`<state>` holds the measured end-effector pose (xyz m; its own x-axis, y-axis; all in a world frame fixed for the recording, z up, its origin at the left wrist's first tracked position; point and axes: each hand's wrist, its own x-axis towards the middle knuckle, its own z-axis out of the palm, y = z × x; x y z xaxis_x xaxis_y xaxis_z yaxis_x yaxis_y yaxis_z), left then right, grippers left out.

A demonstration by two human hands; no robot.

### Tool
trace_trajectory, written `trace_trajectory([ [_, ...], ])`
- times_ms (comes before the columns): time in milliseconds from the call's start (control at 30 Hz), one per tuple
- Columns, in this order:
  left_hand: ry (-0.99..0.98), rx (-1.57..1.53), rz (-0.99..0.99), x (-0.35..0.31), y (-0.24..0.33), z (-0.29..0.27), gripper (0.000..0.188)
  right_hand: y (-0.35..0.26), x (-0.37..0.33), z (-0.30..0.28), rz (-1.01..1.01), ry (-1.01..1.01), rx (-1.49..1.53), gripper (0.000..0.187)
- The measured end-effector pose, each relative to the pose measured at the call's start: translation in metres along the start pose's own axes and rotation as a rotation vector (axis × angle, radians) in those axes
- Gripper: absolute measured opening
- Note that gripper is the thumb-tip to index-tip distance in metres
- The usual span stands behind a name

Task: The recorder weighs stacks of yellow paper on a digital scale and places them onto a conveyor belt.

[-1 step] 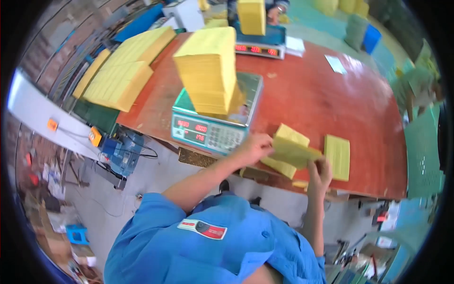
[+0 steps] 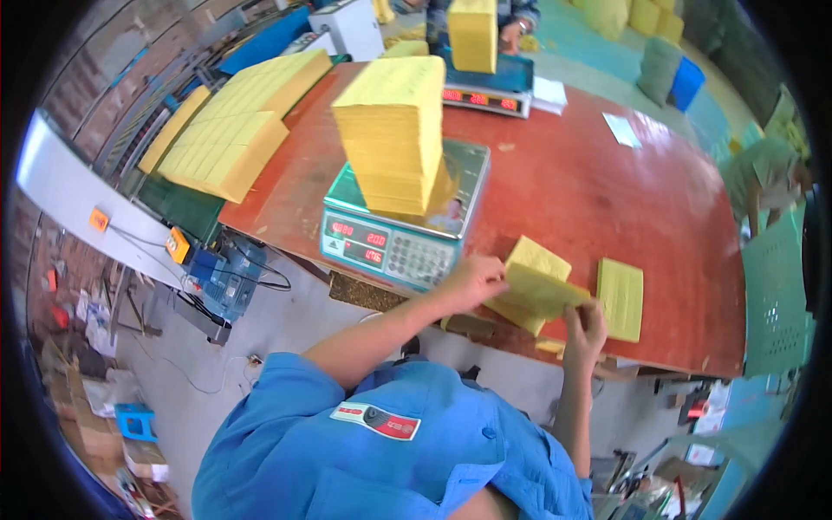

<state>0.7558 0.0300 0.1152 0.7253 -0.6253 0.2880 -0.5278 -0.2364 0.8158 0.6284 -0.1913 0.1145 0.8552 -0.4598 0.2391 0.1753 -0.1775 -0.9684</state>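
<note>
My left hand [image 2: 477, 282] pinches one end of a thin yellow paper sheet [image 2: 546, 293]. At the other end, my right hand [image 2: 587, 328] grips it between thumb and fingers. The sheet is stretched slantwise over a small stack of yellow paper [image 2: 539, 253] near the table's front edge and covers part of it. Right of my right hand lies another flat yellow paper stack [image 2: 620, 299]. Left of my left hand stands a digital scale [image 2: 394, 251], with a tall block of yellow paper [image 2: 390, 139] on its plate.
The red table [image 2: 555, 182] carries a second scale [image 2: 490, 95] at the far side, also loaded with yellow paper, where a co-worker's hand [image 2: 513, 36] shows. Long rows of yellow paper [image 2: 221, 143] lie at the left, above a blue motor [image 2: 234, 282]. Another person [image 2: 763, 178] is at the right.
The whole view has shifted slightly, with the table and scales sitting a little lower and farther right. Both hands still hold the sheet.
</note>
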Motion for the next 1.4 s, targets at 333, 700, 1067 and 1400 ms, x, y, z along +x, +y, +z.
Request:
trace_trajectory([
  [333, 0.092, -0.097, 0.032, -0.002, 0.084, -0.103, 0.016, -0.097, 0.034, 0.049, -0.018, -0.026, -0.115, 0.008],
  [700, 0.105, -0.309, -0.242, 0.099, 0.075, -0.366, 0.026, -0.219, 0.231, 0.239, -0.021, -0.441, 0.269, 0.036],
  [1067, -0.021, -0.248, -0.44, 0.105, 0.024, -0.384, 0.026, -0.193, 0.24, 0.276, 0.147, -0.452, 0.132, 0.035],
  [1400, 0.02, -0.223, -0.405, 0.099, 0.023, -0.376, 0.027, -0.188, 0.23, 0.27, 0.143, -0.439, 0.167, 0.03],
])
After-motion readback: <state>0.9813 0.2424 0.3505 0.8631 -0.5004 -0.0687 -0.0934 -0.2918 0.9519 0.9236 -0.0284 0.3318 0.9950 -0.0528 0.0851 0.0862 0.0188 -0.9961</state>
